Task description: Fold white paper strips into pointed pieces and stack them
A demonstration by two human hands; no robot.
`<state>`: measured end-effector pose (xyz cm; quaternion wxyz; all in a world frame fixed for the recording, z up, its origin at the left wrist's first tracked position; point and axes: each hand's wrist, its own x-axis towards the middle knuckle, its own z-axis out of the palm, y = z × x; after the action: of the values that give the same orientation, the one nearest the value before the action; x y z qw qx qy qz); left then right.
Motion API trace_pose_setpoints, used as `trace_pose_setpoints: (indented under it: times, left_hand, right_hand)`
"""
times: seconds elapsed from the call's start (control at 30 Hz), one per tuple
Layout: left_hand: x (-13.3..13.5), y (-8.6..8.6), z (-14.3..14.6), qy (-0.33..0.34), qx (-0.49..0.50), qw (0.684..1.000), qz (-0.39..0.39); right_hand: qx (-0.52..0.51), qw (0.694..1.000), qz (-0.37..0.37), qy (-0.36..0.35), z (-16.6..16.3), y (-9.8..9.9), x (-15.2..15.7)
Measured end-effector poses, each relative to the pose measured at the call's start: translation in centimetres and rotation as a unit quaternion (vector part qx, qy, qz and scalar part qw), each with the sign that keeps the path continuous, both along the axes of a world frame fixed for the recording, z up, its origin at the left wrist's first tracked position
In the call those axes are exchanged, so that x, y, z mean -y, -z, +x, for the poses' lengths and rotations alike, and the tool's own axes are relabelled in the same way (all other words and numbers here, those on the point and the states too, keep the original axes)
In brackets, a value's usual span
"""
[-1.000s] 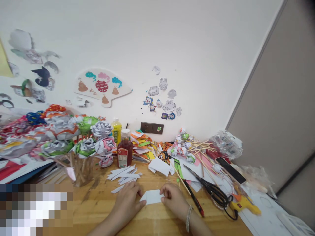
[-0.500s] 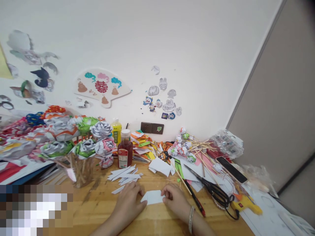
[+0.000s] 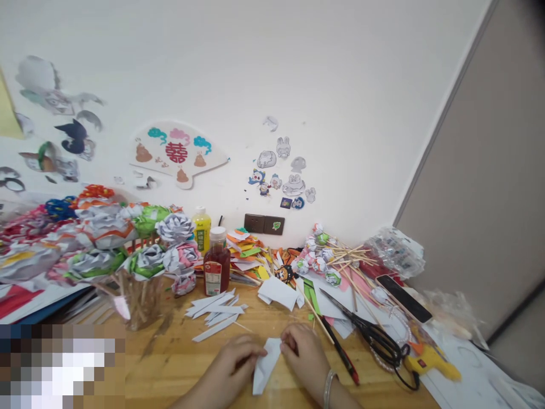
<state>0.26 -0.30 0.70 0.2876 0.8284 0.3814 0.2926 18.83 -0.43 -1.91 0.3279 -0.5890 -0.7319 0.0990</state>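
A folded piece of white paper (image 3: 266, 368) stands tilted between my two hands, low over the wooden table. My left hand (image 3: 238, 363) pinches its left side, thumb and fingers closed on it. At its upper right corner my right hand (image 3: 301, 349), with a bangle on the wrist, grips the paper between curled fingers and thumb. Beyond the left hand lie several folded white paper strips (image 3: 217, 311). A stack of white paper pieces (image 3: 281, 292) rests farther back. To the right of my right hand are a red-and-black pen (image 3: 340, 352) and a thin wooden stick (image 3: 317, 315).
Black scissors (image 3: 374, 335), a yellow glue gun (image 3: 434, 363) and a phone (image 3: 403, 298) lie at right. Paper flowers (image 3: 145, 261) stand in a clear container at left. A red sauce bottle (image 3: 217, 264) and a yellow bottle (image 3: 201, 227) are at the back.
The white paper has turned from lying sideways to a steep, lengthwise angle and come nearer to me. My left hand has shifted right and down; both hands still hold the paper.
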Motion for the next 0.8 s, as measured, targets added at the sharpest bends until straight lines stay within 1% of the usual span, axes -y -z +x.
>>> trace_pose_setpoints:
  times: [0.07,0.17,0.23,0.37,0.43,0.5,0.6,0.7,0.8]
  left_hand:
    - [0.3,0.1,0.2,0.028,-0.01,0.999,0.013]
    - [0.8,-0.1,0.4,0.056,-0.047,0.994,0.081]
    - [1.1,-0.3,0.5,0.057,-0.083,0.987,0.121]
    - [1.2,-0.6,0.5,0.065,-0.141,0.971,0.182]
    - [1.0,-0.5,0.3,0.073,-0.144,0.966,0.201]
    - [0.8,-0.1,0.1,0.063,-0.137,0.968,0.201]
    - [0.3,0.7,-0.2,0.023,-0.125,0.976,0.179]
    - [0.0,1.2,-0.5,0.008,-0.122,0.978,0.168]
    - [0.1,0.8,-0.4,0.024,-0.116,0.98,0.162]
  right_hand:
    - [0.008,1.0,0.007,0.0,0.0,0.1,0.1]
    - [0.029,0.999,0.014,-0.01,-0.2,0.0,0.2]
    - [0.039,0.998,0.015,-0.035,-0.3,-0.3,0.4]
    - [0.058,0.992,0.022,-0.113,-0.5,-1.2,1.1]
    - [0.067,0.99,0.039,-0.116,-0.5,-1.7,1.4]
    - [0.074,0.99,0.049,-0.111,-0.4,-2.0,1.7]
    - [0.094,0.986,0.043,-0.127,-0.4,-2.2,1.9]
    - [0.117,0.974,0.035,-0.189,-0.6,-2.1,2.0]
    - [0.101,0.957,0.032,-0.268,-0.8,-2.1,1.9]
